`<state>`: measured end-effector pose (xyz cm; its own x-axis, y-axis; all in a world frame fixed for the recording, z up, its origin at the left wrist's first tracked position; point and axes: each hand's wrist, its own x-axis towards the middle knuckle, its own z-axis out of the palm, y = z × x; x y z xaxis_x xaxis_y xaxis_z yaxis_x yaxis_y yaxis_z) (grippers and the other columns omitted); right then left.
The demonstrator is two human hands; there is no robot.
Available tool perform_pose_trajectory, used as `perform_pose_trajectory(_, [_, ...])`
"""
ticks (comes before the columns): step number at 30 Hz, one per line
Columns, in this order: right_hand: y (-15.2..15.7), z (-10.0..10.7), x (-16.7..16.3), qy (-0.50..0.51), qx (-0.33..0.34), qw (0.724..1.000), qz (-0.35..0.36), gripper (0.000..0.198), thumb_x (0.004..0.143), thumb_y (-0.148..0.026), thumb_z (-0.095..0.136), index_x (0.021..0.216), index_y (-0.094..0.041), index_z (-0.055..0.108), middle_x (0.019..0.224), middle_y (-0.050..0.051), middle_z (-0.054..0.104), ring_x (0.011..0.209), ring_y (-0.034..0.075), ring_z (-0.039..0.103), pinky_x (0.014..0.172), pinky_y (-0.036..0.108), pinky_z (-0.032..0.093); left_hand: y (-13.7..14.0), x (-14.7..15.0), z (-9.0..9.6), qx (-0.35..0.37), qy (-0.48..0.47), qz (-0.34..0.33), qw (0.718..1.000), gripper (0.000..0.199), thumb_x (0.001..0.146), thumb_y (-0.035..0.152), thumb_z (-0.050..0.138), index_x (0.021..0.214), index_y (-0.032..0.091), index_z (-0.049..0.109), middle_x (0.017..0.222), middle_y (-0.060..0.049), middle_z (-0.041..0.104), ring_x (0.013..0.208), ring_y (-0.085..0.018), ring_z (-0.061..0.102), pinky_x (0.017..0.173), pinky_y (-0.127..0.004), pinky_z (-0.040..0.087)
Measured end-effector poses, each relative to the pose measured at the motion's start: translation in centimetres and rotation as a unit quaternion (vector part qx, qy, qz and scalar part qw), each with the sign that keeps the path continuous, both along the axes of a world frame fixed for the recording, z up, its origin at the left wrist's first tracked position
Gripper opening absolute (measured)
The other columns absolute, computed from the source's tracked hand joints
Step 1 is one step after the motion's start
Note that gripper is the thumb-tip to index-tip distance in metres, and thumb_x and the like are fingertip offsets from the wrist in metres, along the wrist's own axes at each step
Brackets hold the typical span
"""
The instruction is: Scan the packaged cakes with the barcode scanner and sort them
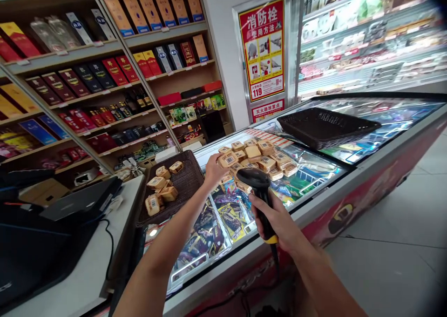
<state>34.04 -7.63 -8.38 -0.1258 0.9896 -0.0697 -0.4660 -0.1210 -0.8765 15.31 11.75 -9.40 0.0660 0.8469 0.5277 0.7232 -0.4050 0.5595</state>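
Note:
My right hand (272, 214) is wrapped around the handle of a black barcode scanner (256, 179) with a yellow band low on its grip. My left hand (213, 170) holds a packaged bread (228, 159) whose printed barcode label faces up, close in front of the scanner head. Behind and beside it, many similar packaged breads (267, 163) lie in a pile on the freezer's glass top. Nearer on the left, a dark brown woven basket (188, 177) holds several more of these packages.
A second dark basket (324, 126), turned at an angle, lies farther along the glass-topped chest freezer (314, 205). Frozen snack packs (232, 221) show through the glass. On the left stands a counter (87, 266) with dark equipment. Shelves of boxed goods (111, 70) line the wall.

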Motion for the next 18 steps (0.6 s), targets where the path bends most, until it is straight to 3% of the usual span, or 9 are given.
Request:
perform_pose_trajectory(3, [-0.3, 0.4, -1.8, 0.003, 0.019, 1.000, 0.021, 0.049, 0.070, -0.058, 0.076, 0.086, -0.025, 0.043, 0.057, -0.011, 0.053, 0.030, 0.006, 0.043, 0.027, 0.017, 0.035, -2.7, -2.5, 0.5, 0.025, 0.028, -0.024, 0.999, 0.055, 0.064, 0.016, 0.074, 0.116, 0.021, 0.058, 0.116, -0.007, 0.064, 0.108, -0.022, 0.061, 0.095, -0.035, 0.049])
perform_pose_trajectory(8, [-1.1, 0.9, -4.7, 0.015, 0.029, 0.998, 0.053, 0.049, 0.069, -0.059, 0.075, 0.086, -0.026, 0.043, 0.053, -0.012, 0.051, 0.030, 0.007, 0.041, 0.027, 0.018, 0.035, -5.9, -5.6, 1.3, 0.039, 0.060, -0.009, 0.997, 0.051, 0.067, 0.018, 0.073, 0.115, 0.021, 0.058, 0.113, -0.007, 0.064, 0.104, -0.022, 0.063, 0.092, -0.034, 0.050])
perform_pose_trajectory(15, [-1.7, 0.6, -6.1, 0.015, 0.017, 0.995, 0.100, 0.046, 0.073, -0.056, 0.075, 0.085, -0.025, 0.042, 0.056, -0.012, 0.052, 0.031, 0.007, 0.042, 0.027, 0.018, 0.036, -7.7, -7.4, 1.1, 0.056, 0.075, -0.016, 0.996, 0.051, 0.068, 0.023, 0.074, 0.116, 0.020, 0.058, 0.114, -0.008, 0.065, 0.105, -0.023, 0.063, 0.091, -0.035, 0.050])
perform_pose_trajectory(18, [-1.6, 0.4, -6.5, 0.014, 0.002, 0.994, 0.111, 0.046, 0.073, -0.055, 0.076, 0.085, -0.025, 0.043, 0.056, -0.011, 0.053, 0.032, 0.006, 0.042, 0.028, 0.018, 0.037, -7.6, -8.1, 1.3, 0.021, 0.085, 0.027, 0.996, 0.050, 0.065, 0.027, 0.078, 0.112, 0.020, 0.061, 0.112, -0.008, 0.067, 0.102, -0.024, 0.064, 0.090, -0.035, 0.050])
